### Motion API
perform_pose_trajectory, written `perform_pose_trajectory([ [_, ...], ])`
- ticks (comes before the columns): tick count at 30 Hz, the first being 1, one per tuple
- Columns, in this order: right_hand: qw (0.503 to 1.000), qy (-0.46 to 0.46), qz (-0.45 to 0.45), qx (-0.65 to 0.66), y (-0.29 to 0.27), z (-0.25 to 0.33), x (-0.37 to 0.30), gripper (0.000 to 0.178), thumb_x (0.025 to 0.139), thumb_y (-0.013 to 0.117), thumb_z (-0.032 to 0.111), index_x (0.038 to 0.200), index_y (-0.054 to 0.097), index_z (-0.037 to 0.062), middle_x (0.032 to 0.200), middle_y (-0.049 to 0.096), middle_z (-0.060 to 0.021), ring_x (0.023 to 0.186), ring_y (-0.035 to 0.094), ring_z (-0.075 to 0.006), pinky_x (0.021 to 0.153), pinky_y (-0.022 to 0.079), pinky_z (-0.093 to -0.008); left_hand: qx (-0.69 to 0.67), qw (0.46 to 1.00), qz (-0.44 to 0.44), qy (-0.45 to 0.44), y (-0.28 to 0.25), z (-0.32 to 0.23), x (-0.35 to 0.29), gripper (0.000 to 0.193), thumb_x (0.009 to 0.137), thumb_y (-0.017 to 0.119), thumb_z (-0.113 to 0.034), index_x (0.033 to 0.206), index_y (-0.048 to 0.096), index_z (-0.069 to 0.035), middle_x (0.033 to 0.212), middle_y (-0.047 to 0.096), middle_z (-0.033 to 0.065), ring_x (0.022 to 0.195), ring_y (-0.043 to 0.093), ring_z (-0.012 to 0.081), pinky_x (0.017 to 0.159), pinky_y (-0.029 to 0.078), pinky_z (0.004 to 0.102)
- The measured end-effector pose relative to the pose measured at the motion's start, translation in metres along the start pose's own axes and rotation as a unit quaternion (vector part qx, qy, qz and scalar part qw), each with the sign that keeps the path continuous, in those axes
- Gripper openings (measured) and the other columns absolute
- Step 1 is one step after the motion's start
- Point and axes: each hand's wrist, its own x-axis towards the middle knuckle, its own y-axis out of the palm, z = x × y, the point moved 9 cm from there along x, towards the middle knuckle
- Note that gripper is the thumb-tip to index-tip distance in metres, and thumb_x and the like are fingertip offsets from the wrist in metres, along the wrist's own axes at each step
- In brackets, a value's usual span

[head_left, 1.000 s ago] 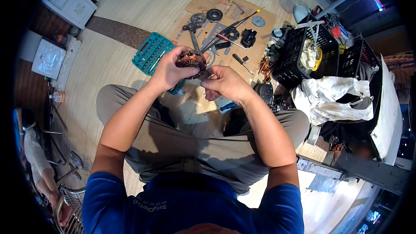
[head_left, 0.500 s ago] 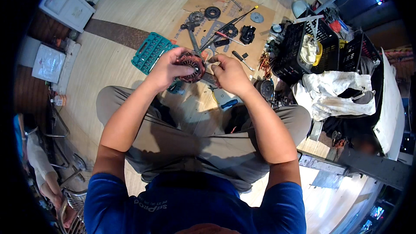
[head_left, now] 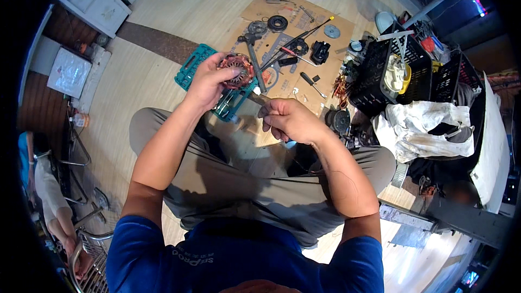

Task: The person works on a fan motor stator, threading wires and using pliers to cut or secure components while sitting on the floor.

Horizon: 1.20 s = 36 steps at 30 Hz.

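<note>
My left hand [head_left: 209,78] is closed round a round copper-wound alternator part [head_left: 237,70], with the thumb lying across its finned face. Just beyond the part, a hammer [head_left: 254,62] lies with its handle pointing toward me. My right hand [head_left: 290,119] is apart from the part, held low to its right, palm down. Its fingers are loosely bent with gaps between them, and nothing shows in them. A sliver of a blue handle [head_left: 291,144] peeps out below this hand; the rest is covered. Under my left hand sits a green tool case [head_left: 191,68].
Beyond my hands, a cardboard sheet [head_left: 342,32] carries a pulley [head_left: 277,23], a screwdriver [head_left: 313,84] and a black housing [head_left: 319,52]. At right stand black crates [head_left: 374,78] with white cloth [head_left: 423,130] beside them. A person's arm [head_left: 69,239] shows at the left edge.
My right hand has moved away from the copper-wound part, down and to the right, over where pliers with a blue handle lay. My left hand keeps its hold. The view has shifted slightly.
</note>
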Motion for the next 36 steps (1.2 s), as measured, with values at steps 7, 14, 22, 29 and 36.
perform_pose_trajectory([
  [7, 0.984, -0.038, -0.067, -0.158, -0.020, 0.000, -0.006, 0.011, 0.091, 0.053, 0.002, 0.100, 0.058, -0.0010, 0.072, 0.059, -0.0003, 0.055, 0.052, -0.0065, 0.049, 0.041, -0.0213, -0.060, 0.996, 0.053, -0.029, -0.004, 0.007, 0.004, 0.039, 0.086, 0.060, -0.014, 0.118, 0.053, 0.005, 0.107, 0.065, 0.0141, 0.094, 0.065, 0.0202, 0.087, 0.052, 0.0329],
  [14, 0.997, -0.041, -0.013, -0.071, -0.010, 0.025, -0.024, 0.014, 0.091, 0.054, 0.003, 0.103, 0.059, -0.0011, 0.072, 0.060, -0.0011, 0.057, 0.054, -0.0062, 0.050, 0.042, -0.0207, -0.016, 1.000, 0.001, -0.004, -0.022, -0.003, 0.006, 0.036, 0.084, 0.060, -0.011, 0.115, 0.054, 0.006, 0.108, 0.065, 0.0170, 0.097, 0.065, 0.0206, 0.088, 0.053, 0.0335],
  [22, 0.990, -0.051, -0.048, 0.119, -0.030, 0.026, -0.053, 0.015, 0.089, 0.058, 0.002, 0.103, 0.059, -0.0023, 0.074, 0.063, -0.0062, 0.053, 0.056, -0.0095, 0.046, 0.043, -0.0213, 0.067, 0.997, 0.007, -0.039, -0.017, -0.012, 0.007, 0.039, 0.074, 0.067, -0.001, 0.110, 0.055, 0.007, 0.098, 0.066, 0.0117, 0.089, 0.065, 0.0182, 0.083, 0.052, 0.0305],
  [29, 0.953, -0.151, -0.114, 0.238, -0.083, 0.033, -0.077, 0.018, 0.088, 0.064, 0.013, 0.097, 0.056, 0.0001, 0.063, 0.053, -0.0045, 0.044, 0.045, -0.0100, 0.041, 0.038, -0.0218, 0.036, 0.963, 0.203, -0.174, 0.010, -0.002, -0.007, 0.061, 0.057, 0.068, 0.003, 0.116, 0.053, 0.004, 0.103, 0.065, 0.0119, 0.092, 0.065, 0.0210, 0.084, 0.052, 0.0337],
  [36, 0.970, -0.025, -0.202, 0.135, -0.077, -0.036, -0.151, 0.031, 0.078, 0.076, 0.019, 0.098, 0.060, 0.0001, 0.064, 0.059, -0.0042, 0.047, 0.049, -0.0095, 0.038, 0.036, -0.0216, -0.161, 0.965, 0.205, -0.015, 0.013, -0.040, 0.003, 0.044, 0.073, 0.062, -0.008, 0.114, 0.052, 0.006, 0.100, 0.065, 0.0163, 0.091, 0.065, 0.0239, 0.086, 0.053, 0.0362],
])
